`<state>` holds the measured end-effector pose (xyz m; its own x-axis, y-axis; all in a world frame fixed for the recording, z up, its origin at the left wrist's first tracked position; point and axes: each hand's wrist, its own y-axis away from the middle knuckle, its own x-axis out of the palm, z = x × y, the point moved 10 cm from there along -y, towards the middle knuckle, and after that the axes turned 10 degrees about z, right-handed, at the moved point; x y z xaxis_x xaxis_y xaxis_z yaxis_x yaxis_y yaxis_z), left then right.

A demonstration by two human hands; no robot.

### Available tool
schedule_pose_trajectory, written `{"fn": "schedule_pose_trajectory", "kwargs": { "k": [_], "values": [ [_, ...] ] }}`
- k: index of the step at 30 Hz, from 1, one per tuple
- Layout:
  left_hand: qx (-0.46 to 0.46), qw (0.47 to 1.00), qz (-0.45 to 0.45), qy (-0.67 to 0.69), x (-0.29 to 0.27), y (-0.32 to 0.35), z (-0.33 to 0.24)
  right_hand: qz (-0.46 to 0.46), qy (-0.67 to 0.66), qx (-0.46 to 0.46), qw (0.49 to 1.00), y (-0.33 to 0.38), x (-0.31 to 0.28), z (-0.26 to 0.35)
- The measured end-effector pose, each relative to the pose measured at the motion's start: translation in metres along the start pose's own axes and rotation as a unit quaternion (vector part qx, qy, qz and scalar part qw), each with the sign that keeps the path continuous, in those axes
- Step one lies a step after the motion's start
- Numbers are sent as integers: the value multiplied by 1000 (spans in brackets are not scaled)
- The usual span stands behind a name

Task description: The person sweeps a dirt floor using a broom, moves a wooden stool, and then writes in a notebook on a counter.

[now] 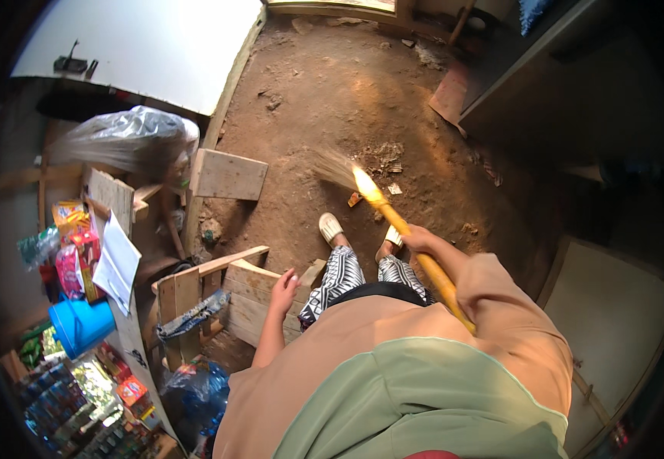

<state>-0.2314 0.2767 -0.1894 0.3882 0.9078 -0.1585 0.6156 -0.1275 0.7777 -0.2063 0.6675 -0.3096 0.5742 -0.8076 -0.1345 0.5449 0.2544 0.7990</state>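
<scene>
My right hand (419,240) is wrapped round the yellow handle of a broom (402,227). The handle slants up past my right forearm, and the thin bristles at its far end are smeared over the dirt floor (309,84). Just beyond the bristles lies a small heap of debris (381,157), with a scrap of paper (394,188) and an orange wrapper (355,199) on its near side. My left hand (286,286) hangs empty with loosely bent fingers apart, above a low wooden bench (251,287).
Shelves at the left hold a blue bucket (82,325), white papers (116,264) and colourful packets (72,260). A small wooden board (230,174) juts out over the floor. A clear plastic bag (129,134) bulges nearby. A pale panel (615,306) stands at the right.
</scene>
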Motion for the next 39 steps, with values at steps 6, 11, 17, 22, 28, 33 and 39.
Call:
{"fn": "schedule_pose_trajectory", "kwargs": {
  "k": [6, 11, 17, 22, 28, 33, 39],
  "values": [
    [-192, 974, -104, 55, -44, 59, 188, 38, -157, 89, 983, 175, -30, 32],
    [-209, 977, -44, 27, -5, 63, 199, -30, -114, -42, 992, 114, -26, 58],
    [-36, 997, -51, 42, 1, 31, 88, 1, -225, 33, 974, 13, -23, 14],
    [-57, 983, -112, 136, -27, 57, 133, 17, -153, 57, 987, 135, -19, 26],
    [-202, 971, -80, 100, 12, 89, 229, 43, 117, 33, 992, 147, 54, 56],
    [-124, 989, -37, 76, 28, 100, 221, 84, 161, 77, 980, 81, 95, 18],
    [-147, 956, -153, 201, -4, 155, 291, -3, 147, 61, 987, 144, 26, -40]
  ]
}}
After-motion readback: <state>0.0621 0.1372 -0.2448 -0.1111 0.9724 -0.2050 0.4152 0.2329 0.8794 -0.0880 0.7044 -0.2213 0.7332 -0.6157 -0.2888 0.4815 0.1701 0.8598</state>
